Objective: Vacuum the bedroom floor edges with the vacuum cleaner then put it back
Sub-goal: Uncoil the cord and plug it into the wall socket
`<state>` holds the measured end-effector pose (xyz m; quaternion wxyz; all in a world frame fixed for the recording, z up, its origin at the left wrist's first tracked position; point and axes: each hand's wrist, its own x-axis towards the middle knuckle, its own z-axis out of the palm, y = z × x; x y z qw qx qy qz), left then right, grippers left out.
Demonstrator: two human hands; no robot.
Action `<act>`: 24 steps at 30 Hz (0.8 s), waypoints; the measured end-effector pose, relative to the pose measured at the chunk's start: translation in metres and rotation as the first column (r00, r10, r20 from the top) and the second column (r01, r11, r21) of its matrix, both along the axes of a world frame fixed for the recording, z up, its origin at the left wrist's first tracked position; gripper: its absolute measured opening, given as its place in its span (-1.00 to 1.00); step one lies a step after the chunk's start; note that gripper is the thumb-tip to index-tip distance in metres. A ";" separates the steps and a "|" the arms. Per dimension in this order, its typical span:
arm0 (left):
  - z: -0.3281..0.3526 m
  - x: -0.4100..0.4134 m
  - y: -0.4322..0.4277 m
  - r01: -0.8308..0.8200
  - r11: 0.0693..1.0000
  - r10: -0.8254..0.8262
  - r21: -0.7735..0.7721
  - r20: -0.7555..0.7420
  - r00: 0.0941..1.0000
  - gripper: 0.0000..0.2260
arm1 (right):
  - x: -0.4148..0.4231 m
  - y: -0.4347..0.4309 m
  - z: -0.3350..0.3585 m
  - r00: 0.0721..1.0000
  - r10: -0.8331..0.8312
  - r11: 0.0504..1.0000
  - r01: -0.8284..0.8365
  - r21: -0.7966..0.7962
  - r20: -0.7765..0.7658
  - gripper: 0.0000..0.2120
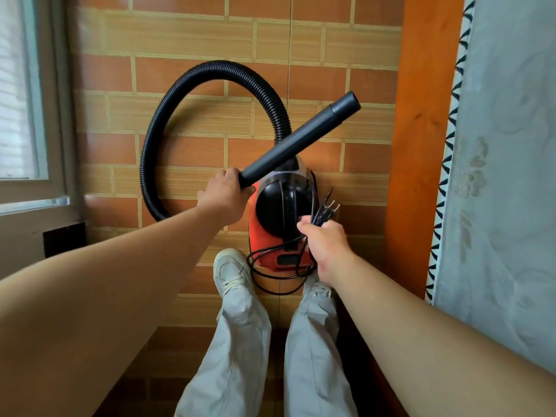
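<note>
A small orange and black vacuum cleaner point(272, 212) hangs just above my feet over the brick-patterned floor point(192, 139). Its ribbed black hose point(180, 94) loops up and left in a wide arc. My left hand point(224, 197) grips the lower end of the black rigid tube point(301, 142), which points up and to the right. My right hand point(323, 245) holds the bundled black power cord with its plug point(326, 210) sticking out above the fist. Loose loops of cord point(270, 275) dangle under the vacuum body.
An orange wooden bed frame point(421, 139) runs along the right, with a white patterned bedspread point(505, 176) over it. A window and white frame point(33, 115) stand at the left. My white shoes point(231, 272) and grey trousers point(240, 341) are below the vacuum.
</note>
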<state>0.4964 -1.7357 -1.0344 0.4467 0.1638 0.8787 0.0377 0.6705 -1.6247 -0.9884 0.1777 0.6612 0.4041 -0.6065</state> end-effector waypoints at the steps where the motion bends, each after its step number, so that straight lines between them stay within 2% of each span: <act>1: -0.003 -0.001 0.001 0.006 1.000 -0.006 -0.006 -0.001 1.000 -0.58 | 0.000 0.000 -0.002 1.000 0.004 1.000 -0.004 0.000 0.001 -0.72; 8: -0.017 0.002 0.008 0.040 0.999 -0.040 -0.031 0.023 0.999 -0.59 | -0.001 0.003 -0.005 1.000 0.020 1.000 -0.020 -0.009 -0.011 -0.76; 14: -0.026 -0.002 0.012 -0.039 0.999 0.040 -0.029 0.040 0.998 -0.59 | -0.003 0.002 -0.007 1.000 0.007 1.000 -0.007 -0.007 -0.003 -0.82; 24: -0.019 -0.007 0.005 -0.063 0.998 0.062 0.029 0.041 0.997 -0.57 | -0.009 0.003 -0.007 1.000 -0.008 1.000 0.008 0.005 0.001 -0.84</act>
